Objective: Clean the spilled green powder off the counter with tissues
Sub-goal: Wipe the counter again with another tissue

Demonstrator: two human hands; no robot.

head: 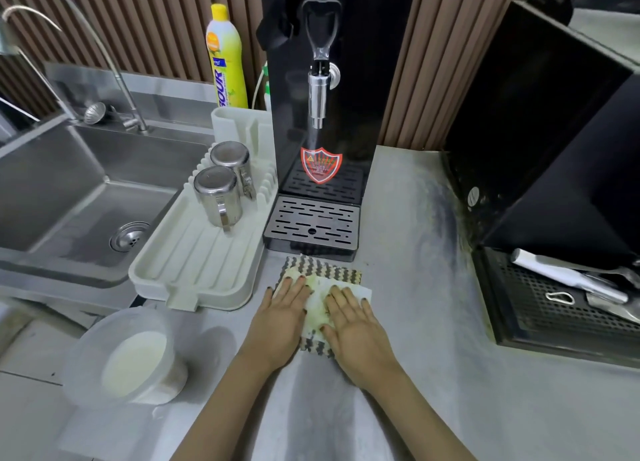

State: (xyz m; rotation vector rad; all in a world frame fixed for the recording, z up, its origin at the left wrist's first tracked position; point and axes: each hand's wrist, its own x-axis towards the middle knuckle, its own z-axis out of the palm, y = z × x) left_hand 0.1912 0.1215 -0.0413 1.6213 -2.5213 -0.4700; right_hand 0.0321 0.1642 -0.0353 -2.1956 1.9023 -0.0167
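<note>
- Tissue (pixel 318 304) is lying spread on a patterned cloth (pixel 322 264) near the front of the worktop (pixel 415 339), just in front of the drip tray (pixel 313 225) of the black dispenser. It is already showing yellow-green stains, so some wiping appears to be done.
- Green powder (pixel 465 232) is showing as a faint greenish dusting along the base of the black machine (pixel 554 148) on the right, beside a dark smear on the worktop. That strip looks like what is left to clean.
- Judging from this, the task is sitting somewhere in the middle: the patch around the hands is looking mostly pale, while the right-hand edge is still needing a pass. Whether powder is hiding under the cloth cannot be told.
- Left hand (pixel 282 316) is pressing palm down on the left part of the tissue, fingers straight and slightly spread, pointing away from the body. Its grip is open, curled round nothing.
- Right hand (pixel 353 322) is pressing flat on the right part of the tissue in the same manner, fingers extended, grip likewise open.
- Both forearms are reaching forward from the bottom of the view and converging, with the hands lying side by side, a strip of stained tissue showing between them.
</note>
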